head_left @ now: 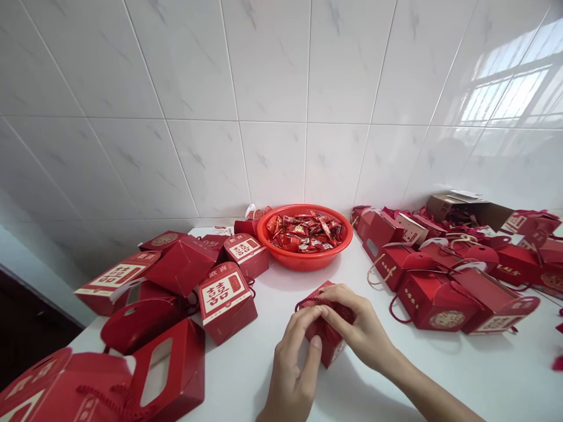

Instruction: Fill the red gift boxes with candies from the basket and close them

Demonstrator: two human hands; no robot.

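A small red gift box [329, 350] stands on the white table in front of me, with a twisted red cord [308, 301] over its top. My left hand [295, 357] is closed on the near left of the box, its fingertips at the cord and its thumb against the side. From the right, my right hand [358, 319] reaches over the top, with thumb and fingers closed there and meeting the left fingertips. Both hands partly cover the box's top, so how its flaps sit is hidden.
Behind the box stands a red plastic basket [303, 261] of wrapped sweets [303, 230]. Red gift boxes [226, 302] crowd the left side. More boxes with cords [435, 299] fill the right, before an open cardboard carton [492, 215]. A tiled wall [272, 164] borders the table.
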